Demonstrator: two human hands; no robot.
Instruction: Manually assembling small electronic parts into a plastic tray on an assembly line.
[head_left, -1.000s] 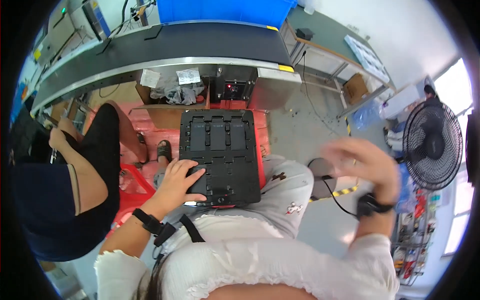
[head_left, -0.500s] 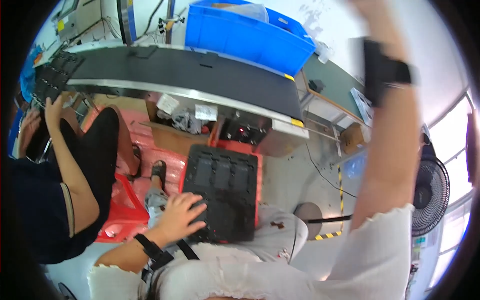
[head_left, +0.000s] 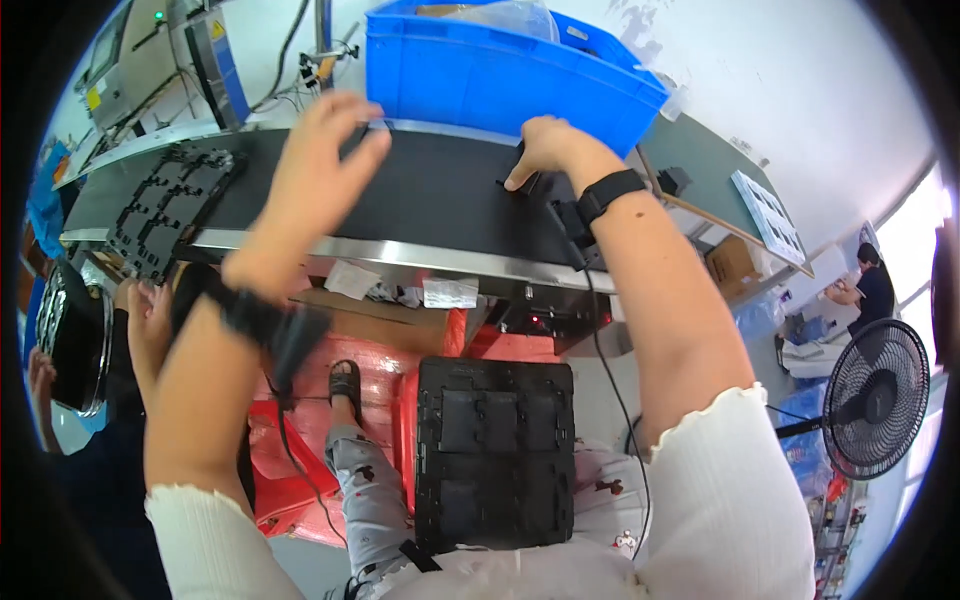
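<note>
My right hand (head_left: 562,150) reaches to the black conveyor belt (head_left: 430,200), its thumb and fingers closed on a small black part (head_left: 530,182) lying on or just above the belt. The hand covers most of that part, so its kind does not show. To the left, my left hand (head_left: 325,165) hangs over the belt with fingers apart, slightly blurred and holding nothing visible. A black rectangular plastic tray (head_left: 495,450) with raised panels lies across my lap, touched by neither hand.
A big blue crate (head_left: 500,75) stands behind the belt. At the belt's left lies another black slotted tray (head_left: 165,210), with a co-worker's hands (head_left: 148,315) close by. A fan (head_left: 875,400) stands at the right. Cables hang from my wristbands.
My left hand has left the lap tray and risen over the belt. My right hand has come down from high on the right to the small black part. The view has shifted.
</note>
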